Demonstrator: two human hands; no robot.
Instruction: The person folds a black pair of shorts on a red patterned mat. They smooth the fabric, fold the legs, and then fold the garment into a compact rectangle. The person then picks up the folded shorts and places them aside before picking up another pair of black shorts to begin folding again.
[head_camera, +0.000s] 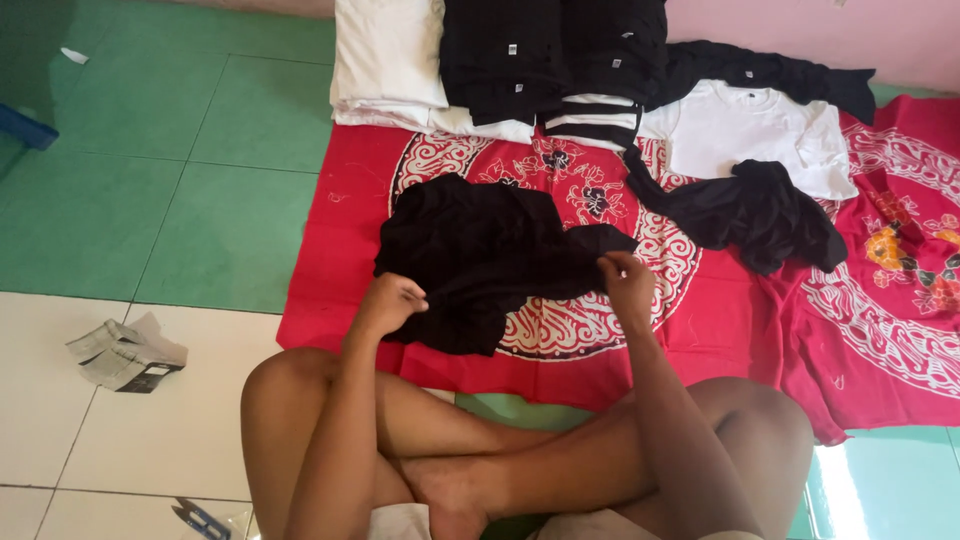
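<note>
Far left edge, upper: a blue object (24, 127), cut off by the frame, kind not readable. A small white scrap (74, 55) lies on the green floor tiles (150, 180) above it. Lower left, on the white tiles: a crumpled grey-and-white paper packet (127, 353). Bottom edge, left of the knee — a small blue-handled tool (200, 518), partly cropped, hard to make out.

Left hand (392, 302): centre-left of frame, forearm rising from the bottom edge across the left knee, wrist bent, fingers curled shut over the near left edge of the black garment (480, 255). Fingertips are buried in the fabric; only knuckles show.

The black garment lies crumpled on the red patterned cloth (330, 250) at frame centre, just ahead of the crossed legs; its shape cannot be read through the folds.

Right hand (628, 285): centre, slightly right, forearm coming up from the lower right. Thumb and fingers pinch a pointed corner of the same garment, lifting it slightly off the cloth — grip closed, palm turned inward.

Top centre: a white folded stack (388, 60), then stacks of folded black garments (550, 50), tops cut off by the frame. Right of these a white shirt (750, 130) lies flat, partly covered by a second loose black garment (760, 210). Far right: another red floral cloth (900, 290), cropped at the edge.
</note>
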